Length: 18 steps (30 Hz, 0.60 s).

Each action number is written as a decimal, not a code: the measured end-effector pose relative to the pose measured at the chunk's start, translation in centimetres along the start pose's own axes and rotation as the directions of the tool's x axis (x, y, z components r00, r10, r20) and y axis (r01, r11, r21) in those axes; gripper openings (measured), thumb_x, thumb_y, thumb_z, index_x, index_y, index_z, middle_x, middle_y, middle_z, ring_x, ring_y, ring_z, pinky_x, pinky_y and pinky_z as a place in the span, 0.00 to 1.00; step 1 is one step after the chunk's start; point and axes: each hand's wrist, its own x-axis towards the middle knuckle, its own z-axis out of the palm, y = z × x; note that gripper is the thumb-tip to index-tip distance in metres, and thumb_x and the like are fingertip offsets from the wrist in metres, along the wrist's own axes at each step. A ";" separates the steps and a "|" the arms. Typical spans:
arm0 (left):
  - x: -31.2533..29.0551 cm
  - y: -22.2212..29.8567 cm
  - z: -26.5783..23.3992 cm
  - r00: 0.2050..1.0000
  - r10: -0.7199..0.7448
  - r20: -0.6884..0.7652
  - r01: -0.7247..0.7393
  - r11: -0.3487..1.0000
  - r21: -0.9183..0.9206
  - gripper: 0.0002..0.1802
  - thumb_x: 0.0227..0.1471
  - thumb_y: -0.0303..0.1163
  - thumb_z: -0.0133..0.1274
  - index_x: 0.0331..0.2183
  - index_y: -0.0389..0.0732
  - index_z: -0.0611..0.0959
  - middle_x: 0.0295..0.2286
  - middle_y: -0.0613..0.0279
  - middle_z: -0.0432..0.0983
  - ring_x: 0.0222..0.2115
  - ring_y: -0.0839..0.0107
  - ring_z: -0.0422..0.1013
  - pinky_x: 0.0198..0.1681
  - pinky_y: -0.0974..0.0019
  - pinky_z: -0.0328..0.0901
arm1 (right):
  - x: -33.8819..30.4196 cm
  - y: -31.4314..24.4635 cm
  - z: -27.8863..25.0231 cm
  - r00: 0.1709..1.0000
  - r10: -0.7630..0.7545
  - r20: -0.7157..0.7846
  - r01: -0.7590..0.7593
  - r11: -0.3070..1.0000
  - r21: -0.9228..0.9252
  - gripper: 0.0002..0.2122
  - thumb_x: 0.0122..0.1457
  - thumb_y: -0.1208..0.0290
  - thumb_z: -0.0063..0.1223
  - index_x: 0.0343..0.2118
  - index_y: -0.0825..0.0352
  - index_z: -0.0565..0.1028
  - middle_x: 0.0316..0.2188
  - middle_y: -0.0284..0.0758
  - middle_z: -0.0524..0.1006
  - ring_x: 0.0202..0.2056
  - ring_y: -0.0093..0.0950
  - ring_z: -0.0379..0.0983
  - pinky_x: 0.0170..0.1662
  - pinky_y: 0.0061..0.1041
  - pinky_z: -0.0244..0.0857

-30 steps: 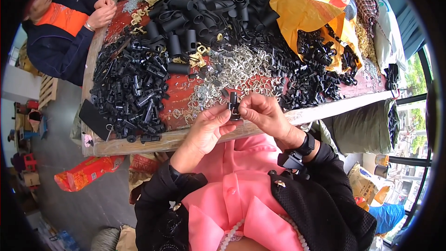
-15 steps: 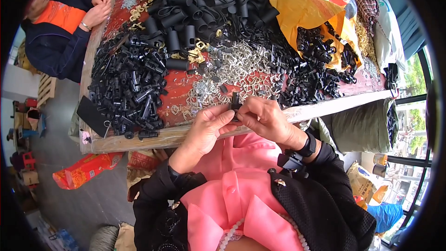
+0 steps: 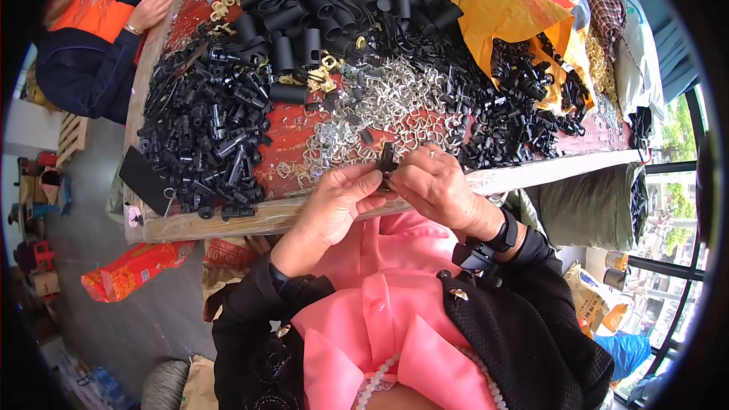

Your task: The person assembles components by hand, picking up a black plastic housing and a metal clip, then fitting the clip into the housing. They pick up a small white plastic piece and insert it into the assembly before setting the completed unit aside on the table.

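Note:
Just over the table's near edge, a small black plastic part stands upright between my two hands. My left hand is closed on its lower left side, thumb pressed toward the fingertips. From the right, my right hand pinches at the bottom of the same part; its fingertips are partly hidden behind the knuckles. Beyond my hands lies a loose heap of silvery bent metal clips. Left of them is a pile of glossy black plastic fittings, and on the right small black parts are heaped.
Black tubes are piled at the back of the red table. A yellow sack spills black parts at the far right. Another person's hands work at the left edge. A red bag lies on the floor.
My right hand has turned slightly, its fingers curling further around the part's base. The other person's hands have shifted a little. The whole view has moved slightly.

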 end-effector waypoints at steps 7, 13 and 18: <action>-0.1 0.0 0.1 1.000 0.027 -0.008 -0.027 0.998 0.048 0.13 0.47 0.31 0.48 0.36 0.34 0.73 0.30 0.62 0.72 0.29 0.76 0.69 0.33 0.74 0.65 | -0.5 0.1 0.7 0.970 0.240 0.032 -0.233 0.891 0.390 0.08 0.42 0.77 0.54 0.23 0.64 0.66 0.19 0.28 0.65 0.20 0.22 0.63 0.24 0.20 0.57; -0.2 0.1 0.1 1.000 0.017 -0.008 -0.016 0.991 0.133 0.13 0.48 0.30 0.46 0.36 0.33 0.73 0.30 0.61 0.72 0.28 0.76 0.69 0.32 0.75 0.65 | -0.9 0.7 2.6 0.752 0.530 0.393 -0.431 -0.058 0.901 0.11 0.43 0.77 0.57 0.24 0.63 0.63 0.20 0.23 0.66 0.23 0.12 0.61 0.26 0.13 0.57; 0.7 0.7 0.2 0.980 0.185 -0.074 -0.149 0.927 0.343 0.13 0.48 0.31 0.46 0.35 0.33 0.74 0.27 0.65 0.72 0.26 0.80 0.68 0.28 0.77 0.64 | -1.3 1.5 3.0 0.731 0.514 0.449 -0.498 -0.048 0.866 0.10 0.45 0.76 0.55 0.24 0.63 0.64 0.19 0.23 0.65 0.23 0.12 0.61 0.27 0.11 0.56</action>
